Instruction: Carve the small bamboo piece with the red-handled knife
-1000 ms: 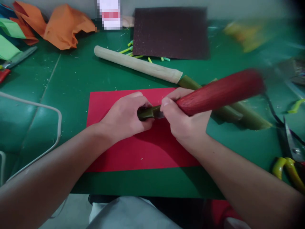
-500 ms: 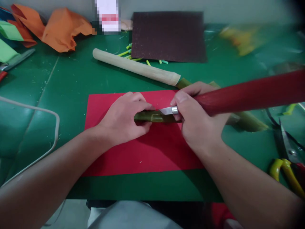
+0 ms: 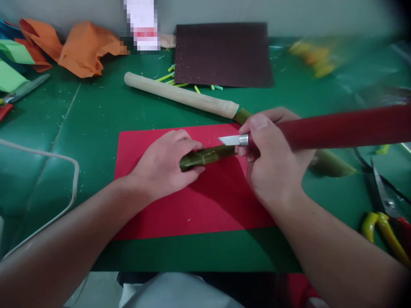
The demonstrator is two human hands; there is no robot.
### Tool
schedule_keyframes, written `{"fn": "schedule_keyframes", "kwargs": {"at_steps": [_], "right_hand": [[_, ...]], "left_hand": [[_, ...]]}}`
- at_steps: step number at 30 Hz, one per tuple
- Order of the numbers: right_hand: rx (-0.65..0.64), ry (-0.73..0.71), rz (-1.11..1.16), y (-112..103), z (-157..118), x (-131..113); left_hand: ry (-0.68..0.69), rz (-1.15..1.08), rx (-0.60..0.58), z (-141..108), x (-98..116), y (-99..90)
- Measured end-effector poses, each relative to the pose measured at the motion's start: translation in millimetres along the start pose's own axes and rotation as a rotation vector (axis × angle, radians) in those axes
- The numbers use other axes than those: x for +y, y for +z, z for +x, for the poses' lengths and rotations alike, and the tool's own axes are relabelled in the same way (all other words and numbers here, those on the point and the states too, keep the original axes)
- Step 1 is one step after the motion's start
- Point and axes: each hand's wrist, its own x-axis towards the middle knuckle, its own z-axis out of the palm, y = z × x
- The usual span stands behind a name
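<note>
My left hand (image 3: 170, 164) is closed round one end of a dark green bamboo-like piece (image 3: 194, 160), pressing it over the red sheet (image 3: 205, 209). A paler, square-edged patch is outlined on the piece's surface. In my right hand (image 3: 276, 158) is a carving knife with a long red handle (image 3: 346, 128), gripped close to its metal collar. The knife's short slanted blade (image 3: 229, 140) points left and lies just above the green piece. My right fingers hide the piece's far end, so I cannot tell whether they touch it.
Beyond the red sheet lies a pale round stick (image 3: 180, 94). Behind it is a dark brown sheet (image 3: 221, 55) over bits of green tubing. Scissors with yellow handles (image 3: 382, 226) lie at right. Crumpled orange paper (image 3: 81, 51) is back left, and a white cable (image 3: 75, 171) runs along the left.
The knife blade has lifted off the green piece's marked patch and shifted slightly right. The piece has turned a little, its right end now higher in view. My left hand keeps its hold.
</note>
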Motion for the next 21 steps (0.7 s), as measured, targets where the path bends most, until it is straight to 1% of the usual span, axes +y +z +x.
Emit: {"fn": "schedule_keyframes", "kwargs": {"at_steps": [4,10,14,19,21], "right_hand": [[-0.024,0.025,0.053,0.7,0.4,2.0],[-0.054,0.046,0.049,-1.0,-0.3,3.5],[-0.111,0.022,0.031,-3.0,-0.3,4.6],[-0.047,0.008,0.030,-1.3,0.4,3.3],[-0.016,0.006,0.063,-0.3,0.3,1.7]], "left_hand": [[0.022,-0.005,-0.014,-0.3,-0.8,0.1],[-0.003,0.007,-0.071,0.9,-2.7,-0.6],[0.016,0.020,-0.054,1.0,-2.8,-1.2],[0.039,-0.004,-0.043,0.3,-1.9,-1.0],[0.035,-0.002,-0.007,-0.8,0.0,-0.6]]}}
